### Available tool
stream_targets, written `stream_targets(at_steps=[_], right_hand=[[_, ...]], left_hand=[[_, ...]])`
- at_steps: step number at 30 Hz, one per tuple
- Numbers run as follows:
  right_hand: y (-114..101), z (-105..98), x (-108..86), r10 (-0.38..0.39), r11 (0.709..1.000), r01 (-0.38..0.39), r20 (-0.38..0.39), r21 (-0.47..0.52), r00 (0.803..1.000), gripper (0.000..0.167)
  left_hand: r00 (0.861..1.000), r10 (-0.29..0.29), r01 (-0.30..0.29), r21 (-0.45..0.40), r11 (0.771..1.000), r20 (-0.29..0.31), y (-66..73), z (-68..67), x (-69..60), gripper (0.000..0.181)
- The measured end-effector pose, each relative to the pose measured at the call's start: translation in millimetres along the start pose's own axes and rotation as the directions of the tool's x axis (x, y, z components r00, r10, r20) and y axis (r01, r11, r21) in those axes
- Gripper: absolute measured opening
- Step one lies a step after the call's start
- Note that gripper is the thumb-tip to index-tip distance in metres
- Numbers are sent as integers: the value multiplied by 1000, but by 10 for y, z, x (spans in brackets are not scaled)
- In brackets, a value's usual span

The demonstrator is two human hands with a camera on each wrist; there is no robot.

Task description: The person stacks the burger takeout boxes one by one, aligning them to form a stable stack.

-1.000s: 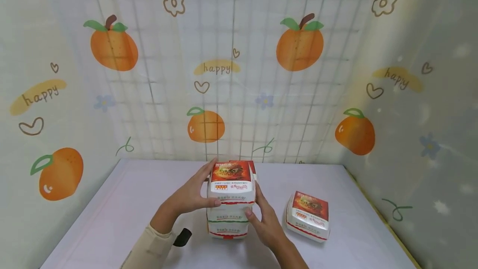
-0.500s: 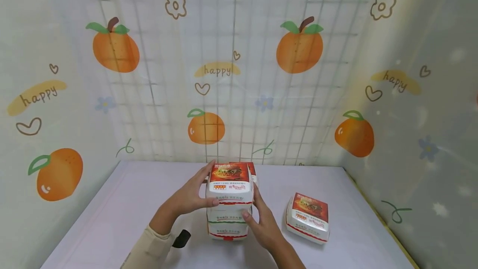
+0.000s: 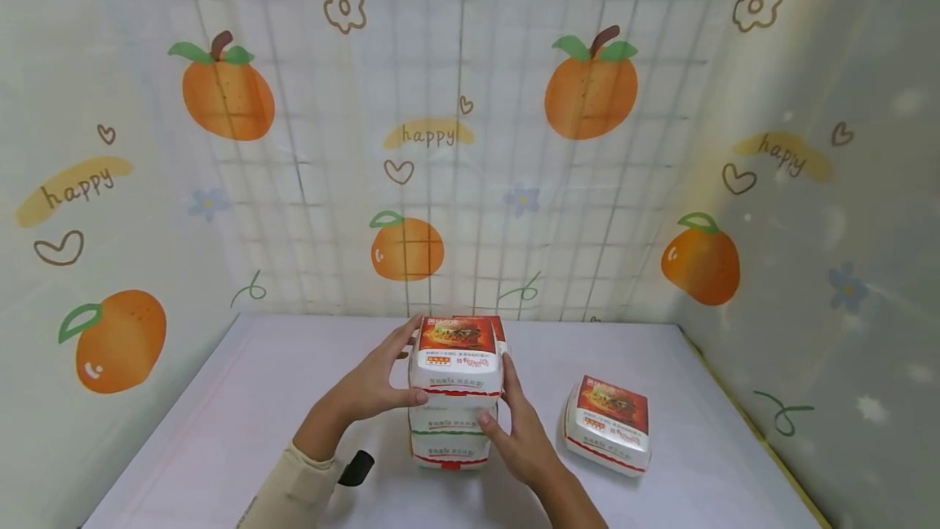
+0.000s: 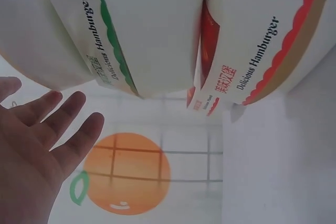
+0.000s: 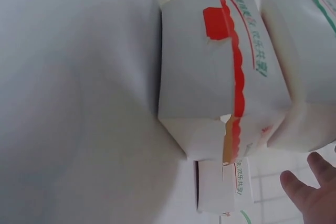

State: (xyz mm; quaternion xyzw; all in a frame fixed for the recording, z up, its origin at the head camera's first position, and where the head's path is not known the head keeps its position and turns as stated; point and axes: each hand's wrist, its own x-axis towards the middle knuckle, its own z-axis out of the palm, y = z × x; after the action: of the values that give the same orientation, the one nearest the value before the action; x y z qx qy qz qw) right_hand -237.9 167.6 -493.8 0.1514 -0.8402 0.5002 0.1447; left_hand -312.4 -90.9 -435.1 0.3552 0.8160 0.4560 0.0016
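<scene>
Three white hamburger boxes stand in one upright stack. The top box (image 3: 455, 374) has a red burger picture on its lid. Under it come a green-trimmed box (image 3: 450, 424) and a red-trimmed box (image 3: 450, 454). My left hand (image 3: 370, 382) holds the top box at its left, thumb on the front and fingers reaching back. My right hand (image 3: 523, 439) holds the stack's right side, its thumb on the front near the green-trimmed box. The left wrist view shows the left fingers (image 4: 73, 145) spread near the top box (image 4: 39, 30); the right wrist view shows right fingertips (image 5: 299, 187) beyond the stack.
Another burger box (image 3: 605, 427) lies on the white table (image 3: 242, 398) at the right. Behind the stack a further box (image 3: 490, 323) is mostly hidden. A curtain (image 3: 330, 186) printed with oranges surrounds the table. A black object (image 3: 356, 468) sits beside the left sleeve.
Both hands keep the same hold on the stack. The whole view shifts very slightly; the boxes stay where they are.
</scene>
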Motion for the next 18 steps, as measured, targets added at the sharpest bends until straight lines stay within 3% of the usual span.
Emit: stream_targets(at_steps=[7,18], right_hand=[[-14,22,26,42,999,-42,3,1,999,86],[-54,12,43,28,999,-28,18,-19,999,85]], left_hand=[[1000,4,-4,2,1000,-4,-37,1,-10,107],[1000,-20,20,-5,1000,-8,-21,-15,-52,105]])
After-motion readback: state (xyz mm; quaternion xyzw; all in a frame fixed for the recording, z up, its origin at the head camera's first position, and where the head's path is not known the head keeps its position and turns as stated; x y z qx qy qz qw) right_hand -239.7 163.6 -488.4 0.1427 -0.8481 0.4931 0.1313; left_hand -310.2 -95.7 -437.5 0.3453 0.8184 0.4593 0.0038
